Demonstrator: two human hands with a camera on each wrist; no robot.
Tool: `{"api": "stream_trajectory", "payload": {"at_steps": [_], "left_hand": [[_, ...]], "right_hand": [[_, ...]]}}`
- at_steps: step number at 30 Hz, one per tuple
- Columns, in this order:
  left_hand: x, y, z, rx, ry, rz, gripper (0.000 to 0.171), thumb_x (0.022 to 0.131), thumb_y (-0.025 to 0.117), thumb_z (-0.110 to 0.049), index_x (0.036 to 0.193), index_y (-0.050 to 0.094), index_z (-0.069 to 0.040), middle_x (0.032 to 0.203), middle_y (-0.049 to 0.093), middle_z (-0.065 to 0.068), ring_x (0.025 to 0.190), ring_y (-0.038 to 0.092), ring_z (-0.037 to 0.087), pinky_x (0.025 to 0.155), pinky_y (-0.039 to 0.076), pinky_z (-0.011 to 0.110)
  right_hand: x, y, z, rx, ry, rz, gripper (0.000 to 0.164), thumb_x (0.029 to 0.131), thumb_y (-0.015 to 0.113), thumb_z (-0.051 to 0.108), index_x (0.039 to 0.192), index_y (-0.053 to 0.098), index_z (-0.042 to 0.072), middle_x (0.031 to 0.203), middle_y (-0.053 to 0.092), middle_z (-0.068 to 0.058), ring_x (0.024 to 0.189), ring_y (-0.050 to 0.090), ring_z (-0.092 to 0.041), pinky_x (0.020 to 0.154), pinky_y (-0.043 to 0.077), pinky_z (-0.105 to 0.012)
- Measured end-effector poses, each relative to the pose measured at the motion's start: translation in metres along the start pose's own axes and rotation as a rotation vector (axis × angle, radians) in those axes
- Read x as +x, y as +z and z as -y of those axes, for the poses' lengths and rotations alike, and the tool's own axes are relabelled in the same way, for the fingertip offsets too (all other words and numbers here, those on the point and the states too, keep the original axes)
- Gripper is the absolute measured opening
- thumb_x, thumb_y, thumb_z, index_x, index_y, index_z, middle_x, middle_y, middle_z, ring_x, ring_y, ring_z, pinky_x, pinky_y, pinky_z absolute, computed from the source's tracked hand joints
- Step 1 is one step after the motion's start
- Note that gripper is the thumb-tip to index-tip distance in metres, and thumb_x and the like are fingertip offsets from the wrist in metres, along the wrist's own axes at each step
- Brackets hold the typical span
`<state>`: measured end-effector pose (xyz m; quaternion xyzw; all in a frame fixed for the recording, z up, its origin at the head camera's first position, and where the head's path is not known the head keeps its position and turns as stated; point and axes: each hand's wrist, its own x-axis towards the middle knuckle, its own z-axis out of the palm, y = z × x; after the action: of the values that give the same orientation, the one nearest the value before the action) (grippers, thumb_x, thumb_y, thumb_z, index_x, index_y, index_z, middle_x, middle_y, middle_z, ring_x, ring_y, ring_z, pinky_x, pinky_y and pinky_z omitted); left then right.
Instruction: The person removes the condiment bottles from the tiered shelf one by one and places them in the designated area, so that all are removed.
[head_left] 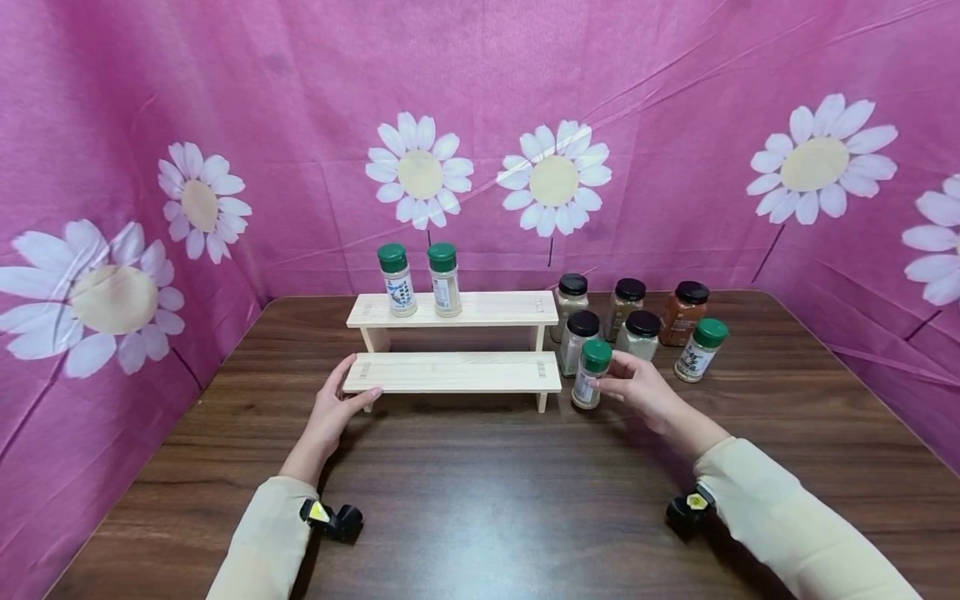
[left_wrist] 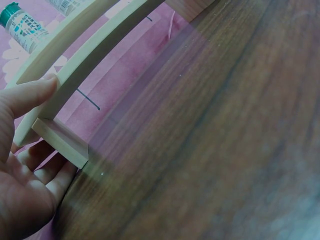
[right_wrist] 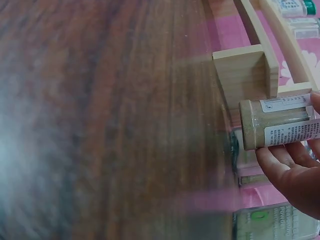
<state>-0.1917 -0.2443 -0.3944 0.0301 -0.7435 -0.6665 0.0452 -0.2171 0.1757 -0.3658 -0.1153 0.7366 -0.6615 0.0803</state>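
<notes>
My right hand [head_left: 637,388] holds a green-capped spice jar [head_left: 587,377] upright, just off the right end of a two-tier wooden rack [head_left: 450,372]. In the right wrist view the fingers lie along the side of this jar [right_wrist: 280,122], which has a white printed label; whether its base touches the table I cannot tell. At the rack's left end my left hand [head_left: 330,412] grips the lower shelf, thumb on the board [left_wrist: 65,90] and fingers around the end by its leg. Two green-capped jars, one left [head_left: 397,283] and one right [head_left: 446,283], stand on the upper shelf.
Several black-capped jars cluster right of the rack, among them a reddish one [head_left: 682,315] and a pale one [head_left: 639,336]. Another green-capped jar [head_left: 701,352] stands at their right. Behind the brown wooden table [head_left: 480,492] hangs a pink flowered cloth [head_left: 480,75].
</notes>
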Motion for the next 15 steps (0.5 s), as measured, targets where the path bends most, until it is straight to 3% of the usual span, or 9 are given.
{"api": "stream_trajectory", "payload": {"at_steps": [8, 15], "left_hand": [[0.0005, 0.0002, 0.0006, -0.003, -0.002, 0.0, 0.077, 0.075, 0.065, -0.003, 0.137, 0.019, -0.007, 0.133, 0.029, 0.013, 0.117, 0.029, 0.019, 0.093, 0.023, 0.031], [0.0011, -0.0005, 0.0014, -0.002, 0.001, 0.0, 0.077, 0.075, 0.064, -0.003, 0.137, 0.019, -0.006, 0.133, 0.028, 0.013, 0.117, 0.029, 0.02, 0.095, 0.022, 0.032]], "right_hand": [[0.0003, 0.0014, -0.0058, 0.005, 0.016, 0.019, 0.04, 0.074, 0.063, 0.002, 0.111, 0.049, -0.001, 0.103, 0.054, -0.01, 0.09, 0.051, -0.011, 0.077, 0.042, -0.028], [-0.0014, 0.0039, -0.0042, 0.036, 0.016, 0.029, 0.037, 0.074, 0.062, 0.0, 0.109, 0.051, 0.003, 0.103, 0.054, -0.008, 0.09, 0.051, -0.011, 0.077, 0.042, -0.027]]}}
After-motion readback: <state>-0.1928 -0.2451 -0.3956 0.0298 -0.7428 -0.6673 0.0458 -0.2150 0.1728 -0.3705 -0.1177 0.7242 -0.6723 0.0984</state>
